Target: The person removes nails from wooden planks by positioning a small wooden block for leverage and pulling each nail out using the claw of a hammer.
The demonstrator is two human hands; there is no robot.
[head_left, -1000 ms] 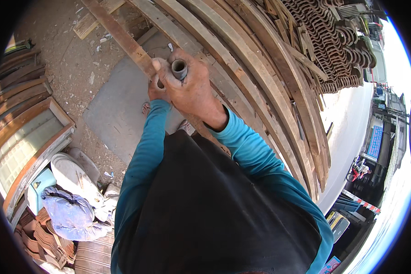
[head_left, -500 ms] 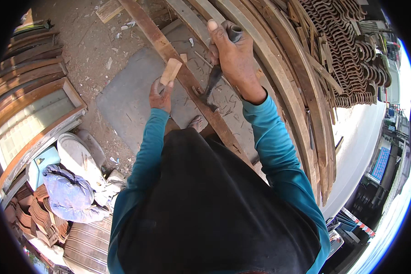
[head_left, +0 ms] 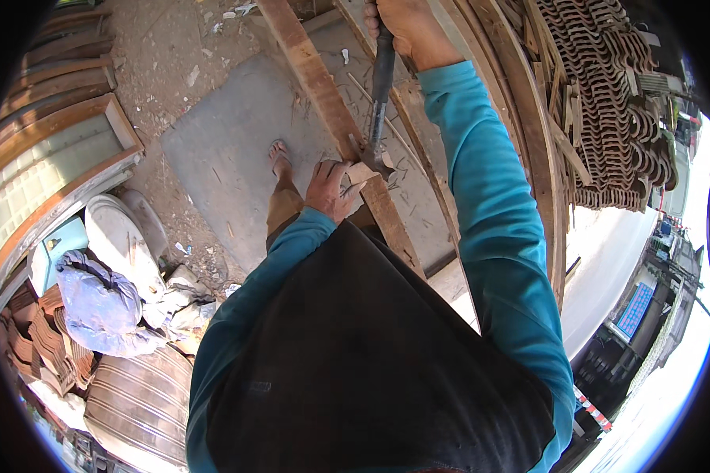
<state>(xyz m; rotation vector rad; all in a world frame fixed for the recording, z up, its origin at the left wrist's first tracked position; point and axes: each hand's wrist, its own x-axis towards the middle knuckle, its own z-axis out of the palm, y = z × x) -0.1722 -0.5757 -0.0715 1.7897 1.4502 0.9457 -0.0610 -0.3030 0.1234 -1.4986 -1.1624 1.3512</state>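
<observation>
Hammer (head_left: pixel 383 75) in right hand (head_left: pixel 412 31), right arm (head_left: pixel 491 189) stretched forward.

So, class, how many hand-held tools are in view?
1: the black-handled tool, in the right grip, its metal head by the small wooden block in the left grip. Others may be hidden.

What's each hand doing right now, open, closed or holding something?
Left hand: holding a small wood block at the long wooden beam.
Right hand: closed around the dark handle of a hammer-like tool.
</observation>
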